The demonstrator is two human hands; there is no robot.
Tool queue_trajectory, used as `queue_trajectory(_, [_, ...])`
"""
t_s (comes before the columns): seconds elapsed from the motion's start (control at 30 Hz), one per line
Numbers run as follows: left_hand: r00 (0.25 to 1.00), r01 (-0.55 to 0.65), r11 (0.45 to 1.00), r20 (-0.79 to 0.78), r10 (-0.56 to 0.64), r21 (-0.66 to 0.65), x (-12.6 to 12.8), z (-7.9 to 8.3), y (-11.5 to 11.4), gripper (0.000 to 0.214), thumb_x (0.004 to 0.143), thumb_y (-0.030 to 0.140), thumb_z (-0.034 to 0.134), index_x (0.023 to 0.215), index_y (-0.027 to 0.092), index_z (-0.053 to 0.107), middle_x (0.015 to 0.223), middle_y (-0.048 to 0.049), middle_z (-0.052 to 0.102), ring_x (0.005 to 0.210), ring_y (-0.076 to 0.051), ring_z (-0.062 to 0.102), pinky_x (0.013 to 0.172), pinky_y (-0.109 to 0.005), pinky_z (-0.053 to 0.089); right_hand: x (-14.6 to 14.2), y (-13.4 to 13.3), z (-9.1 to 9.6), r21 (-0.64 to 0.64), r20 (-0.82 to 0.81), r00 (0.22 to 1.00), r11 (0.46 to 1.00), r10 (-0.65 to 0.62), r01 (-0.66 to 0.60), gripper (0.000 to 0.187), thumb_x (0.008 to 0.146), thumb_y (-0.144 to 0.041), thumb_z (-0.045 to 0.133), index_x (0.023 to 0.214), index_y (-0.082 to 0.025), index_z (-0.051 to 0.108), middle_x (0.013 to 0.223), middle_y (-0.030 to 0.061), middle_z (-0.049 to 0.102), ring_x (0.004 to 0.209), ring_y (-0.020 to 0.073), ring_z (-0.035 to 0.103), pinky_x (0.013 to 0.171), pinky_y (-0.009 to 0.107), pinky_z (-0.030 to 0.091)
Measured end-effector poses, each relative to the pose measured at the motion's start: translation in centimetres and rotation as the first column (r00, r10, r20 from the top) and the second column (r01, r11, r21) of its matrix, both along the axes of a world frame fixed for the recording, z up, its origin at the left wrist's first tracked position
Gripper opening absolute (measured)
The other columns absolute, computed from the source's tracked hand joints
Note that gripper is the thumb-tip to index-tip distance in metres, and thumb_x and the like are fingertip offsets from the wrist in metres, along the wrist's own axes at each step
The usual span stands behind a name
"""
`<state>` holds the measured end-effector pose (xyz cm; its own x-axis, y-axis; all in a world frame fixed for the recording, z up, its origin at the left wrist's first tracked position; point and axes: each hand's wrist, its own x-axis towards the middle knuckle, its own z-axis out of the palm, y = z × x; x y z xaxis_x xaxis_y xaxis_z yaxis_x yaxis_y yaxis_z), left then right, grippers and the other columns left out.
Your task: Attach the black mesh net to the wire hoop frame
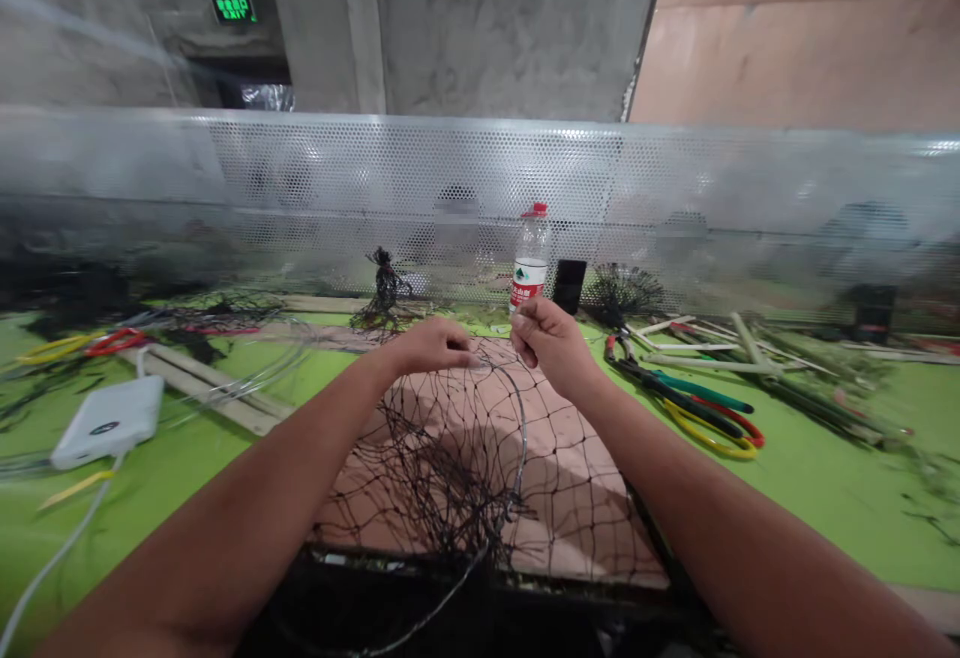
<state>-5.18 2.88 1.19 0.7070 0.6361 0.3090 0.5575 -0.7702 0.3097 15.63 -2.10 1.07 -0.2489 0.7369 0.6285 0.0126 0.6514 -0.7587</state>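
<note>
A black net (pixel 442 458) on a thin wire hoop (pixel 519 418) stands up from a pinkish board (pixel 577 498) in front of me. My left hand (pixel 431 346) is closed, pinching the top of the hoop and net. Just to the right of it my right hand (pixel 547 338) is curled into a fist, fingers pinched on something thin that I cannot make out. The two hands are a short gap apart above the net.
A water bottle (pixel 529 258) and a black cup (pixel 568 285) stand behind the hands by a perforated metal screen (pixel 675 198). Pliers with coloured handles (pixel 705 413) lie right. A white power bank (pixel 109 421) with cable lies left on the green table (pixel 825 478).
</note>
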Motion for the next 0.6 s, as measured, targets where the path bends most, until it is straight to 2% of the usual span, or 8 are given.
queue_trajectory(0.07, [0.998, 0.011, 1.0, -0.066, -0.009, 0.02, 0.1, -0.3, 0.3, 0.036, 0.072, 0.048, 0.057, 0.063, 0.013, 0.061, 0.059, 0.0002, 0.052, 0.059, -0.01, 0.045, 0.057, -0.021, 0.031, 0.0, 0.0, 0.0, -0.001, 0.006, 1.0, 1.0, -0.011, 0.011, 0.015, 0.085, -0.032, 0.048, 0.075, -0.021, 0.042, 0.058, -0.0057, 0.048, 0.039, 0.0043, 0.036, 0.038, 0.02, 0.026])
queue_trajectory(0.17, [0.996, -0.068, 0.993, 0.067, 0.061, 0.094, 0.3, -0.3, 0.4, 0.038, 0.072, 0.051, 0.057, 0.068, 0.014, 0.061, 0.067, -0.0023, 0.056, 0.066, -0.013, 0.048, 0.062, -0.022, 0.034, -0.1, 0.0, -0.1, -0.009, 0.027, 0.999, 1.0, -0.017, 0.018, 0.017, 0.085, -0.033, 0.048, 0.074, -0.021, 0.042, 0.057, -0.0056, 0.048, 0.039, 0.0042, 0.036, 0.038, 0.02, 0.027])
queue_trajectory(0.23, [0.983, -0.051, 0.999, 0.178, 0.049, 0.002, 0.4, -0.2, 0.3, 0.041, 0.076, 0.052, 0.051, 0.087, 0.014, 0.061, 0.085, -0.006, 0.06, 0.076, -0.015, 0.052, 0.066, -0.023, 0.037, -0.1, -0.1, -0.1, -0.004, 0.039, 0.999, 1.0, -0.014, 0.014, 0.017, 0.085, -0.033, 0.048, 0.075, -0.021, 0.043, 0.056, -0.0056, 0.048, 0.039, 0.0044, 0.036, 0.038, 0.02, 0.026])
queue_trajectory(0.3, [0.98, 0.035, 0.982, 0.199, 0.003, -0.187, 0.5, -0.3, 0.2, 0.045, 0.082, 0.053, 0.041, 0.1, 0.015, 0.058, 0.097, -0.0083, 0.06, 0.079, -0.014, 0.054, 0.068, -0.023, 0.039, -0.1, -0.3, 0.0, 0.011, 0.053, 0.999, 1.0, -0.01, 0.009, 0.016, 0.085, -0.033, 0.047, 0.076, -0.021, 0.043, 0.057, -0.0054, 0.048, 0.04, 0.0048, 0.037, 0.039, 0.02, 0.027])
queue_trajectory(0.37, [0.988, 0.077, 0.936, 0.154, -0.025, -0.342, 0.7, -0.6, 0.1, 0.049, 0.084, 0.054, 0.034, 0.095, 0.013, 0.059, 0.086, -0.0077, 0.062, 0.069, -0.013, 0.054, 0.062, -0.022, 0.04, -0.2, -0.5, 0.0, 0.025, 0.07, 0.998, 1.0, -0.01, 0.008, 0.015, 0.085, -0.032, 0.047, 0.075, -0.021, 0.044, 0.058, -0.0051, 0.048, 0.041, 0.0049, 0.037, 0.039, 0.02, 0.028])
queue_trajectory(0.4, [0.992, 0.078, 0.923, 0.126, -0.032, -0.376, 0.9, -0.8, 0.1, 0.05, 0.084, 0.055, 0.034, 0.088, 0.012, 0.059, 0.077, -0.006, 0.061, 0.063, -0.012, 0.052, 0.059, -0.022, 0.039, -0.2, -0.5, 0.0, 0.03, 0.074, 0.997, 1.0, -0.01, 0.008, 0.016, 0.085, -0.032, 0.048, 0.075, -0.021, 0.045, 0.058, -0.0051, 0.048, 0.041, 0.0048, 0.037, 0.04, 0.02, 0.028])
queue_trajectory(0.5, [0.991, 0.074, 0.931, 0.133, -0.027, -0.358, 1.2, -1.1, 0.0, 0.048, 0.078, 0.057, 0.044, 0.065, 0.013, 0.054, 0.057, 0.0008, 0.047, 0.051, -0.009, 0.041, 0.049, -0.02, 0.03, -0.2, -0.5, 0.1, 0.021, 0.049, 0.999, 1.0, 0.001, -0.002, 0.016, 0.085, -0.033, 0.048, 0.075, -0.021, 0.045, 0.057, -0.0057, 0.048, 0.041, 0.0047, 0.037, 0.041, 0.02, 0.029])
queue_trajectory(0.6, [0.975, 0.072, 0.938, 0.221, 0.005, -0.339, 1.2, -1.2, 0.1, 0.046, 0.075, 0.056, 0.05, 0.059, 0.013, 0.049, 0.055, 0.0033, 0.037, 0.051, -0.008, 0.032, 0.047, -0.02, 0.023, -0.1, -0.1, 0.2, -0.007, -0.021, 1.0, 1.0, 0.018, -0.018, 0.016, 0.084, -0.033, 0.05, 0.076, -0.021, 0.044, 0.055, -0.0066, 0.047, 0.04, 0.0046, 0.036, 0.04, 0.02, 0.028])
